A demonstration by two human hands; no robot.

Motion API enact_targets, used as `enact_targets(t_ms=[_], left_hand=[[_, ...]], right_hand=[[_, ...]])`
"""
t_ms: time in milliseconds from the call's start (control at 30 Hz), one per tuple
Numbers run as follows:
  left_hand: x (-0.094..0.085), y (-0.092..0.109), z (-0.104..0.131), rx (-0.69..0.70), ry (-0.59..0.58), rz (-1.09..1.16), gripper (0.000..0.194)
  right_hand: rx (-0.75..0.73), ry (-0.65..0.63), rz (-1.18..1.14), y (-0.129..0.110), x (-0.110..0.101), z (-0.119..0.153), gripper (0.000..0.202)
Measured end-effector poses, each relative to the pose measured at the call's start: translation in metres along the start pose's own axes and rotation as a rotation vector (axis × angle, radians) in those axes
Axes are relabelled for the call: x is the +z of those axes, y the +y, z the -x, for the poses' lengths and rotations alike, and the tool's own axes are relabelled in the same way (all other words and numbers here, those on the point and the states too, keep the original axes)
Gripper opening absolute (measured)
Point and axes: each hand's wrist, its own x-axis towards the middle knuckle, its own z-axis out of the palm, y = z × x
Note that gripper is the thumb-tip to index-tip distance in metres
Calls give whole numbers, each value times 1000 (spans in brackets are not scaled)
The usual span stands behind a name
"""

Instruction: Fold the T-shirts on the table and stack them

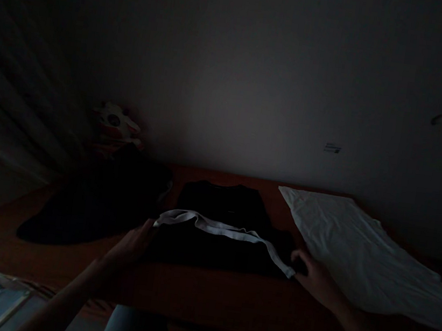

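Note:
A black shirt (224, 201) lies on the wooden tabletop in front of me, its neckline toward the wall. Across its near part runs a pale, wavy strip of cloth (232, 232); the dimness hides whether it is the shirt's own edge. My left hand (138, 240) is closed at the strip's left end, fingers pinched on it. At the lower right end, my right hand (314, 278) pinches the strip too, with one finger bent above. The strip sags and ripples between both hands.
To the right, a white cloth garment (341, 241) is spread over the wooden table (45, 259). Dark clothing (89, 205) is heaped at left, with a plush toy (115, 121) behind it. A wall stands behind and a curtain (11, 89) hangs at left.

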Motion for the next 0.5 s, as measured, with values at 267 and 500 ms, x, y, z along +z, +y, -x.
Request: enact_targets(t_ms=[267,500], left_hand=[[-38,-17,50,-10,-204,-163,44],[-70,20,-4,117,-56,-185,49]], right_hand=[[203,-118,-29,-6,-35,79,23],[284,-23,-57,-16,-71,38,66]])
